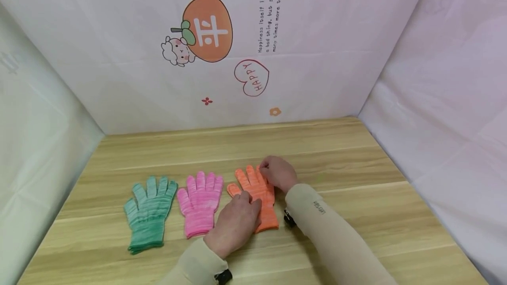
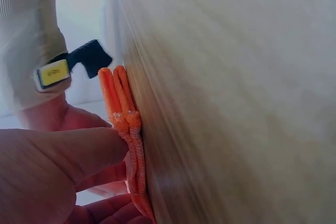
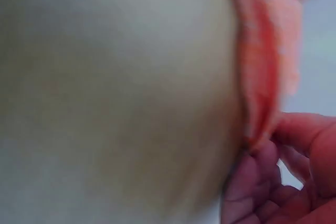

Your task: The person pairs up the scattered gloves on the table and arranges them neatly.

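A pair of orange knit gloves (image 1: 257,188) lies flat on the table, fingers pointing away; the left wrist view shows two stacked layers of orange knit (image 2: 126,119). My left hand (image 1: 236,221) rests on their left side near the thumb and palm, its thumb (image 2: 100,148) pressing against the fabric. At the far right fingertips of the gloves is my right hand (image 1: 279,173). In the right wrist view its thumb and forefinger (image 3: 299,129) pinch the tip of the orange fabric (image 3: 262,77). Left of them lie pink gloves (image 1: 200,206) and green gloves (image 1: 150,214), fingers spread.
The wood-grain table (image 1: 336,157) meets a white printed backdrop (image 1: 309,87) at its far edge. Pale sheets hang along the left and right sides. The left forearm (image 1: 196,265) passes just in front of the pink gloves' cuff.
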Action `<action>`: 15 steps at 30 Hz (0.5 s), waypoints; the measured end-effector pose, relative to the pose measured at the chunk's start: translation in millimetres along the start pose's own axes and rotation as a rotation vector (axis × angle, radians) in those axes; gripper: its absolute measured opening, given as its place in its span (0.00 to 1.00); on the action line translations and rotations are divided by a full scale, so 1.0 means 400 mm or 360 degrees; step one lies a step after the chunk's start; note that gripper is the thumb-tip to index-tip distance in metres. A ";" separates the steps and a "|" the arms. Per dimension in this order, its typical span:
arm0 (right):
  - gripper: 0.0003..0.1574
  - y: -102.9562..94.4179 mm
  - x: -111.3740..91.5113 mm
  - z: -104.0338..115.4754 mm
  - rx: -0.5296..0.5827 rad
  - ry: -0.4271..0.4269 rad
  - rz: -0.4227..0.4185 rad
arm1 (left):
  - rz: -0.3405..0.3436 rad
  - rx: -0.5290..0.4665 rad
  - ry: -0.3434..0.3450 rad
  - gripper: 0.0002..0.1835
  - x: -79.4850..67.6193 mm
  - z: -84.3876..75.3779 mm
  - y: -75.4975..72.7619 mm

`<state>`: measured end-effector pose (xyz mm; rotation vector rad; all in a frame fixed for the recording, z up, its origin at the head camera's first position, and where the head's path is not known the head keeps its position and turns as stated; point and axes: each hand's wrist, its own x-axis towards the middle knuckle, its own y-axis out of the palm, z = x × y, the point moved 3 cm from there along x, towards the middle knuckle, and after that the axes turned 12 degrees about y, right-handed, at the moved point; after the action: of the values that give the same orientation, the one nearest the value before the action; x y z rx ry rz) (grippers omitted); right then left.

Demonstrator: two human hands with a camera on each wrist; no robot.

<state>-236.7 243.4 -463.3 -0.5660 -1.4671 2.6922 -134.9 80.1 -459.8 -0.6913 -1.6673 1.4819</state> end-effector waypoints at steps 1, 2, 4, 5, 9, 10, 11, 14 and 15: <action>0.12 -0.006 -0.004 -0.002 0.0012 -0.0003 0.0002 | 0.0017 -0.0003 -0.0001 0.12 0.001 0.001 0.001; 0.13 -0.013 -0.009 -0.004 0.0030 -0.0006 0.0004 | 0.0030 -0.0012 -0.0004 0.12 0.002 0.002 0.001; 0.14 -0.026 -0.018 -0.012 0.0072 -0.0003 0.0008 | 0.0052 -0.0023 -0.0011 0.12 0.003 0.004 0.001; 0.15 -0.032 -0.023 -0.016 0.0100 0.0002 0.0010 | 0.0062 -0.0030 -0.0012 0.12 0.004 0.006 0.001; 0.14 -0.044 -0.051 -0.034 0.0122 -0.0034 0.0021 | 0.0079 -0.0062 0.0002 0.12 0.004 0.011 -0.002; 0.13 -0.044 -0.062 -0.036 0.0096 -0.0051 0.0026 | 0.0085 -0.0073 0.0007 0.12 0.003 0.013 -0.001; 0.12 -0.043 -0.073 -0.036 0.0061 -0.0084 0.0023 | 0.0090 -0.0085 0.0007 0.12 0.003 0.016 0.000; 0.05 -0.033 -0.118 -0.032 -0.0035 -0.0177 0.0036 | 0.0098 -0.0122 0.0000 0.12 0.002 0.023 0.001; 0.03 -0.027 -0.134 -0.029 -0.0049 -0.0217 0.0055 | 0.0092 -0.0136 -0.0003 0.12 0.003 0.026 0.001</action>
<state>-184.3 248.5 -444.1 -0.4203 -1.5464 2.7895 -144.3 75.2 -460.1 -0.7906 -1.7336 1.4585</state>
